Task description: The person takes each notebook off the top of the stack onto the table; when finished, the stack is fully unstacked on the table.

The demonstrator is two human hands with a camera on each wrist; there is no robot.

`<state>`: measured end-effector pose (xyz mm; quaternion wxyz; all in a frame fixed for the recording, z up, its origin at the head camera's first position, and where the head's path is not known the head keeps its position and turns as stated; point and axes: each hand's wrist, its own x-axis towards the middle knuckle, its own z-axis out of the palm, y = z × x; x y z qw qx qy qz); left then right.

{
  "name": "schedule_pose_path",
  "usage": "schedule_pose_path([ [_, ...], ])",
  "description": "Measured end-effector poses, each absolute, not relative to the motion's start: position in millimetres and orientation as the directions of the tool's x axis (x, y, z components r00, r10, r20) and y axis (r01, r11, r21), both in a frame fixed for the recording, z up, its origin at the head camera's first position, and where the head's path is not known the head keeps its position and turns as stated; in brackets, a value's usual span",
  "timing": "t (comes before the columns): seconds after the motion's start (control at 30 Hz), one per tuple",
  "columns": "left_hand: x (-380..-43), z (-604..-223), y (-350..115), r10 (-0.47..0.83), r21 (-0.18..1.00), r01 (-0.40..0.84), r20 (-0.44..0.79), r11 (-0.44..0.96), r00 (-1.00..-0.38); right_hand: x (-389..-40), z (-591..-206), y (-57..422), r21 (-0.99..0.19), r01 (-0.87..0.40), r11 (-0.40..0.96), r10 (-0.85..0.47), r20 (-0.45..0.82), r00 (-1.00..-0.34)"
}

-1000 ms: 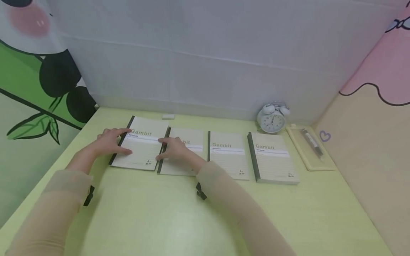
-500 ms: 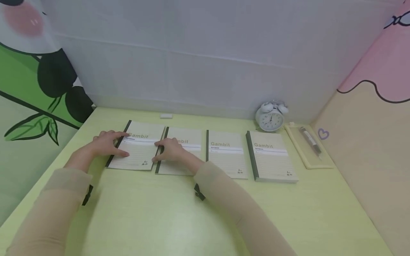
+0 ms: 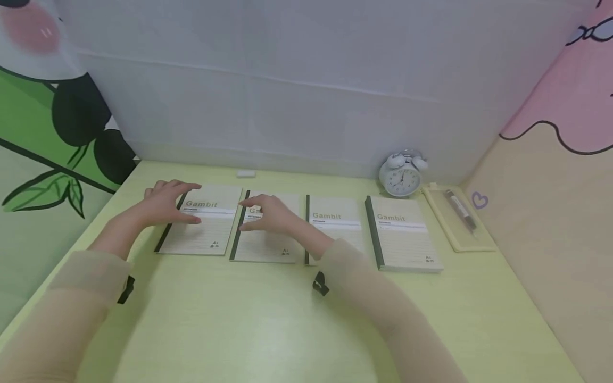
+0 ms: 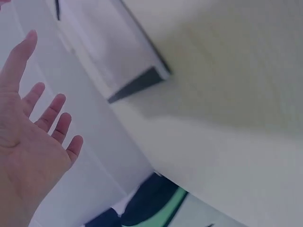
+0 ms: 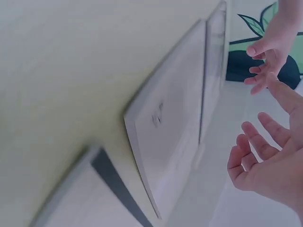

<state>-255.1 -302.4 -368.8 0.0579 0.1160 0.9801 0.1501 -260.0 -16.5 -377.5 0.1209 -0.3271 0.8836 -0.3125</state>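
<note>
In the head view, several cream "Gambit" notebooks with dark spines lie in a row. Over the spine edge of the leftmost notebook [image 3: 206, 229] hovers my left hand [image 3: 163, 205], thumb and fingers spread apart, holding nothing. My right hand [image 3: 275, 215] is above the second notebook [image 3: 263, 247], its fingers loosely bent with a gap to the thumb. The left wrist view has the left palm [image 4: 31, 142] raised beside a notebook [image 4: 109, 42]. Likewise, the right wrist view puts the right hand [image 5: 272, 151] off the notebook surface [image 5: 165, 127], with bare fingers.
Farther right are a third notebook [image 3: 335, 210] and a thicker-looking one [image 3: 407, 242]. A white alarm clock [image 3: 400, 178] stands behind them, beside a yellow-edged pouch [image 3: 460, 223] with a pen [image 3: 461, 210]. A small white block [image 3: 246, 174] lies at the table's back.
The leftmost notebook has slid toward me and straightened in line with the others. Both hands have let go of it and lifted; the right hand has moved rightward over the second notebook.
</note>
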Motion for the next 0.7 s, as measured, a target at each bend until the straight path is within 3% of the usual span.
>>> schedule_pose_path([
  [0.27,-247.8,-341.8,-263.5,0.283,0.388,0.239,-0.062,0.89,-0.957,-256.0,-344.0,36.0,-0.625,-0.505,0.596,-0.621,0.041,-0.783],
  [0.5,-243.8,-328.7,-230.3,0.353,0.396,0.331,0.018,0.857,-0.936,-254.2,-328.5,80.2,-0.586,-0.535,0.608,-0.597,0.107,-0.795],
  [0.7,-235.7,-325.2,-193.6,0.417,0.472,0.393,0.057,0.789,-0.907,-247.4,-322.2,127.3,-0.565,-0.535,0.628,-0.573,0.13,-0.809],
])
